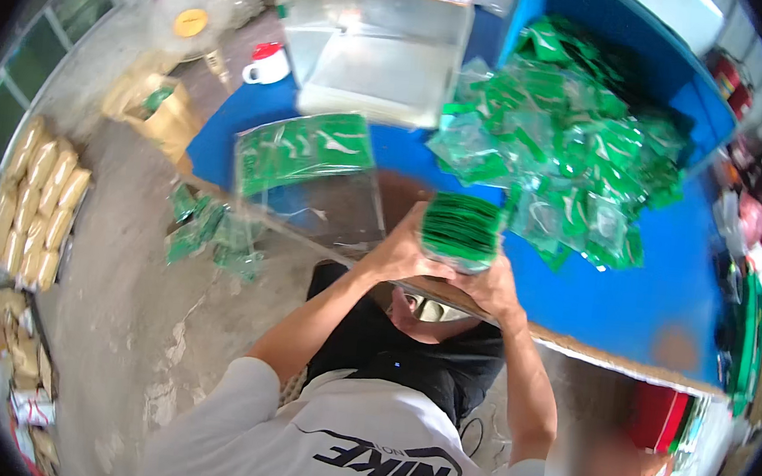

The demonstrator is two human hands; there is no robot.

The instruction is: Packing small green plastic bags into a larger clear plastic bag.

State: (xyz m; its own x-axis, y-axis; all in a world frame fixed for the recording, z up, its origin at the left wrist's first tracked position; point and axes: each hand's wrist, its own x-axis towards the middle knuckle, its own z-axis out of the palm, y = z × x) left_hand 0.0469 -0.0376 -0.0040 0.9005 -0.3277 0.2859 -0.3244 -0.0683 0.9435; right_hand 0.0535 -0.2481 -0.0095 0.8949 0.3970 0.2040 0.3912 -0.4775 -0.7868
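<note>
A thick stack of green-and-clear plastic packets [460, 230] is held upright on edge between my two hands, above the table's front edge. My left hand [405, 251] is closed around its left side. My right hand [492, 289] grips it from the right and below; some fingers are hidden behind the stack. Left of my left hand lies a clear plastic bag [312, 197] with a green printed band at its far end, its near part reaching the table edge. Just beyond the stack to the right spreads a large heap of loose green packets [578, 156].
The blue table [593, 302] has a worn front edge. At its back stand a translucent bin [378, 65] and a white mug with red top [267, 65]. Several green packets [209, 232] hang low at the left edge. Tan filled bags [40, 199] are stacked at far left.
</note>
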